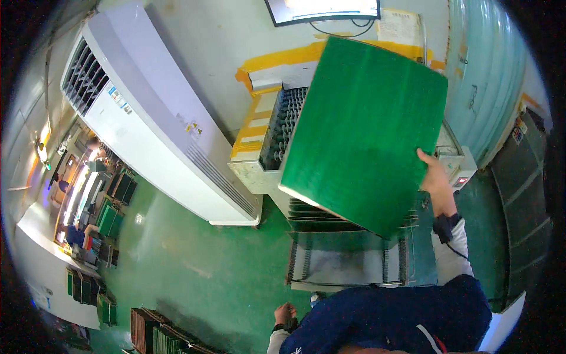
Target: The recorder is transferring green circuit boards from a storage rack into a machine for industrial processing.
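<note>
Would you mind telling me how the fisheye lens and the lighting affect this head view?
In the head view, straight edges bow near the rim, as on the white floor-standing air conditioner; the corners go black. The monitor at the top is blown out by glare. The green board in the right hand is evenly lit and sharp; the far left workstations look small and blurred.

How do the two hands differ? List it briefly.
The right hand is raised and stretched forward, gripping the edge of a large green panel above the roller machine. The left hand hangs low by the body over the green floor, holding nothing visible. Both wear a dark band at the wrist and a pale sleeve.
</note>
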